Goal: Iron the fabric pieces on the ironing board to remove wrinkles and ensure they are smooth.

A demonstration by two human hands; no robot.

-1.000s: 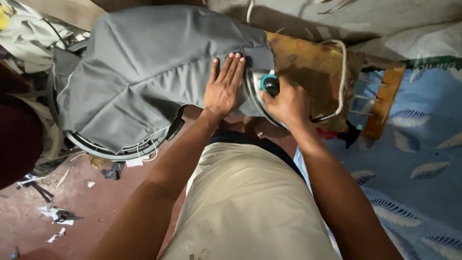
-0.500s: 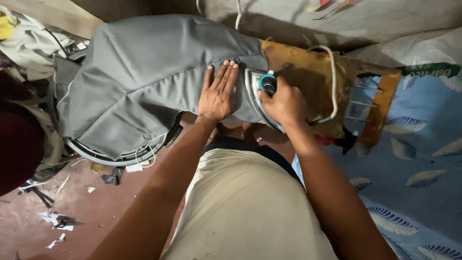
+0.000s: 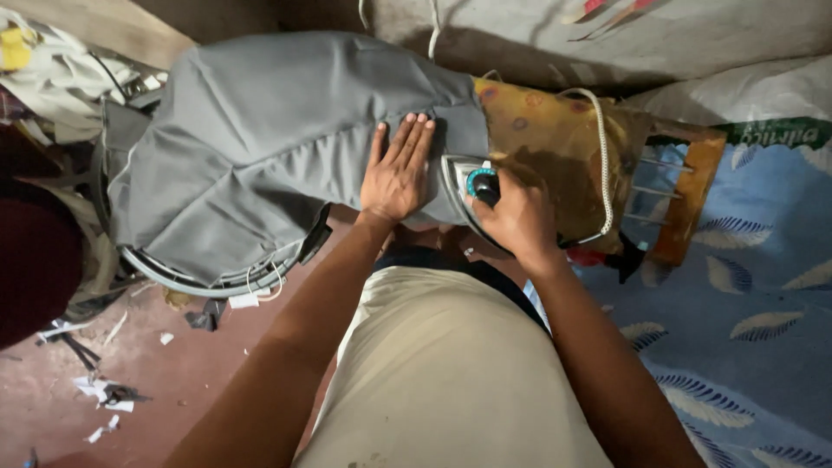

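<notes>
A grey garment (image 3: 269, 147) lies spread over a padded ironing board with a yellow patterned cover (image 3: 555, 139). My left hand (image 3: 397, 169) lies flat on the grey cloth, fingers together and pointing away from me. My right hand (image 3: 518, 217) grips the handle of an electric iron (image 3: 468, 184) with a teal dial, which rests on the edge of the garment just right of my left hand. A white braided cord (image 3: 600, 156) loops from the iron across the yellow cover.
A blue sheet with leaf print (image 3: 745, 312) covers the surface at the right. A wooden frame (image 3: 685, 199) sticks out beyond the board. Scraps of paper (image 3: 104, 399) litter the reddish floor at the left. A dark red object (image 3: 35, 260) sits at the far left.
Both hands and the iron stay on the garment; the view has shifted slightly, and the hands sit a little further up the cloth.
</notes>
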